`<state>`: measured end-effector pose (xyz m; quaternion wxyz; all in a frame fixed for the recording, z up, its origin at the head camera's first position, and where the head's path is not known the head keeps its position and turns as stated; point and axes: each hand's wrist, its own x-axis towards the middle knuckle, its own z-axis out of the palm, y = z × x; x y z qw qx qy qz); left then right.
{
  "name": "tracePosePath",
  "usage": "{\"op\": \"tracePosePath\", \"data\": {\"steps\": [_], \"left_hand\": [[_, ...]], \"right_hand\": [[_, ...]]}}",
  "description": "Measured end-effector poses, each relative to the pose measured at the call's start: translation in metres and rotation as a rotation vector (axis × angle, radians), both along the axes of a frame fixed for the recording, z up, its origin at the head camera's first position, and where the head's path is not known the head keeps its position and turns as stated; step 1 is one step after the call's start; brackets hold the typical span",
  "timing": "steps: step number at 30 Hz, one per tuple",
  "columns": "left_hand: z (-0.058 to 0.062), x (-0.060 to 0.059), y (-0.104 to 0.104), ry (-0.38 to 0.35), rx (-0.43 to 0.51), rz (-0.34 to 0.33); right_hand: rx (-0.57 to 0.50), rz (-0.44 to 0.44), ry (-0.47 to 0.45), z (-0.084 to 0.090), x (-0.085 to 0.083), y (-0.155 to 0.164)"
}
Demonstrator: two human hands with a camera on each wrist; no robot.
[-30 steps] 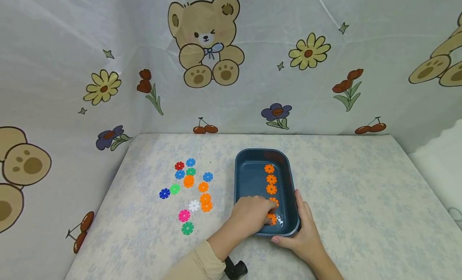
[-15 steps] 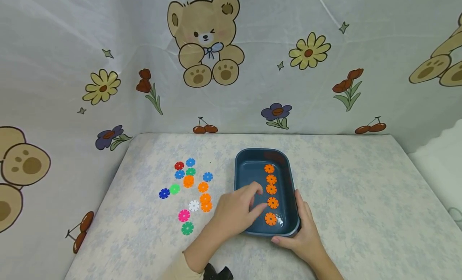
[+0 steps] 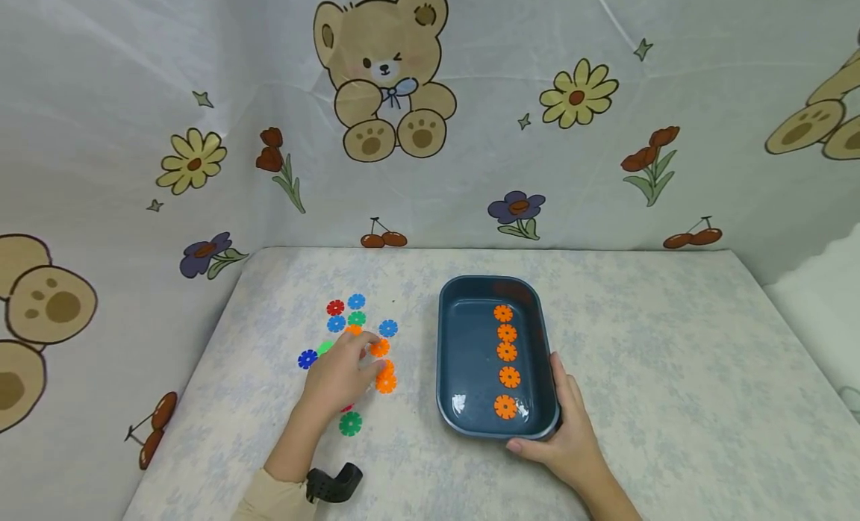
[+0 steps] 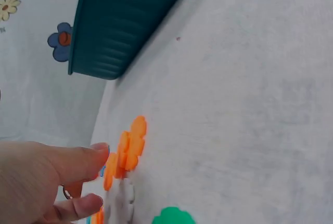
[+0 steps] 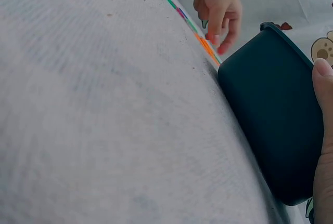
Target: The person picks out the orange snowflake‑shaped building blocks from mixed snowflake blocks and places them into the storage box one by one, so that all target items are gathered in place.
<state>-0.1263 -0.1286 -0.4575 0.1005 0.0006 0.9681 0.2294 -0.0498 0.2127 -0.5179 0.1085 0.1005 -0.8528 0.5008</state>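
The left hand [image 3: 339, 375] lies over the scatter of flower-shaped discs on the table [image 3: 658, 357], fingers loosely bent and spread. Its fingertips reach an orange disc [image 3: 380, 347]. Whether they pinch it or only touch it cannot be told from any view. In the left wrist view the thumb and a finger hover just short of a stack of orange discs [image 4: 127, 148], with blur hiding any contact.

The hand hides part of the scatter. A white disc and a pink one beneath the palm are covered; only a sliver of pink shows at the heel of the hand. A light green disc [image 3: 325, 348] and an orange one by the knuckles are half covered.

Discs counted beyond the fingers:
- Blue: three lighter ones [image 3: 356, 301] and one dark blue [image 3: 307, 359].
- Red: one [image 3: 335, 307].
- Dark green: two, one ahead of the fingertips [image 3: 357, 318] and one behind the wrist [image 3: 350, 424].
- Orange: two more just right of the fingertips [image 3: 386, 384].

The right hand [image 3: 567, 439] grips the near right corner of the blue tray [image 3: 449, 342], thumb along the side wall and fingers curled under the near edge. Five orange discs [image 3: 507, 351] lie in a row inside it, left of the thumb. The right wrist view shows only the tray's outer wall and the thumb's edge.

A black wrist strap mount [image 3: 334, 484] sits on the left forearm, partly cut off by the sleeve.
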Motion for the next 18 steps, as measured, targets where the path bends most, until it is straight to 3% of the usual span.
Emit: {"op": "tracePosePath", "data": {"steps": [3, 11, 18], "left_hand": [[-0.005, -0.002, -0.001, -0.022, 0.001, 0.020], [-0.012, -0.013, 0.004, 0.008, 0.037, 0.093], [-0.015, -0.019, 0.005, -0.014, 0.064, 0.118]], "right_hand": [[-0.001, 0.001, -0.002, -0.001, 0.000, 0.000], [-0.018, -0.005, 0.000, -0.003, -0.001, -0.001], [-0.028, -0.013, -0.010, -0.002, 0.000, -0.002]]}}
